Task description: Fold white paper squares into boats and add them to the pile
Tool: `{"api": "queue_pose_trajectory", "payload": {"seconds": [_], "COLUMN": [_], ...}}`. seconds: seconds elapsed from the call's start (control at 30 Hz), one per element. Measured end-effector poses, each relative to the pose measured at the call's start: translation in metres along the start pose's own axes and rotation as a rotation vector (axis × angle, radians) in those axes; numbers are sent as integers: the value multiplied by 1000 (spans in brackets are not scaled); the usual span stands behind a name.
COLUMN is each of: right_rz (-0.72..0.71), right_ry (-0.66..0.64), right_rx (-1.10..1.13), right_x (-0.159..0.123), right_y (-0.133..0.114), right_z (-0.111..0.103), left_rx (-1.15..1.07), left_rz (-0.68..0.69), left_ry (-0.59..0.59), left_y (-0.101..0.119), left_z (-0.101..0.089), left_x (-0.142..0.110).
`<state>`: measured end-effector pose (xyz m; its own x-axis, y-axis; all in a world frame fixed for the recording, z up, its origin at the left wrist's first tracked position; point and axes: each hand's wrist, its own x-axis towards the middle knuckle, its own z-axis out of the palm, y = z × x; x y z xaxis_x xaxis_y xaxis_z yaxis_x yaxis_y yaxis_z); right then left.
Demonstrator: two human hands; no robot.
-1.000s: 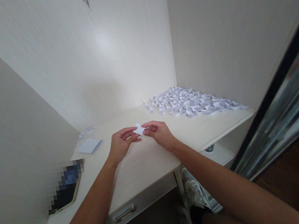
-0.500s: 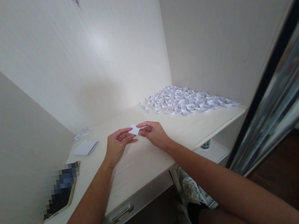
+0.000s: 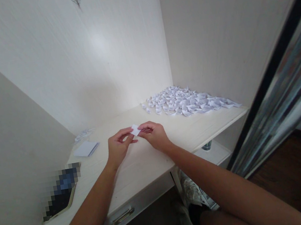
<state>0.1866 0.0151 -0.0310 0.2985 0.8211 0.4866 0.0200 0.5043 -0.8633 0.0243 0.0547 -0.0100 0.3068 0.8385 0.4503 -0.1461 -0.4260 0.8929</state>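
Note:
A small white piece of folded paper [image 3: 135, 130] is held up over the desk between my two hands. My left hand [image 3: 119, 145] pinches its left side between thumb and fingertips. On the opposite side, my right hand [image 3: 154, 134] grips the paper the same way. Beyond my right hand, a wide heap of small folded white papers [image 3: 185, 101] covers the back right corner. To the left of my hands lies a stack of white paper sheets [image 3: 86, 149].
A phone-like dark device [image 3: 63, 193], partly pixelated, leans at the left wall. Thin white strips [image 3: 83, 134] lie behind the paper stack. The white desk [image 3: 145, 170] has a drawer handle [image 3: 123, 215] in front. A dark-framed panel [image 3: 269, 71] stands at the right.
Both hands stay in nearly the same place, still pinching the paper. The paper has turned slightly between the fingertips.

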Motion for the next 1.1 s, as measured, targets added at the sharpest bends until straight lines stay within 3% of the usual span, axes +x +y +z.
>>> {"api": "queue_pose_trajectory", "payload": {"seconds": [0.33, 0.63, 1.1], "right_rz": [-108, -30, 51], "right_ry": [13, -30, 25], "right_rx": [-34, -93, 0], "right_x": [0, -2, 0], "right_y": [1, -9, -3], "right_z": [-2, -3, -1], "left_rx": [103, 116, 12], "left_rz": [-5, 75, -84], "left_ry": [47, 47, 5], "left_y": [-2, 3, 6], "left_z": [-2, 3, 8], "left_x": [2, 1, 0]}}
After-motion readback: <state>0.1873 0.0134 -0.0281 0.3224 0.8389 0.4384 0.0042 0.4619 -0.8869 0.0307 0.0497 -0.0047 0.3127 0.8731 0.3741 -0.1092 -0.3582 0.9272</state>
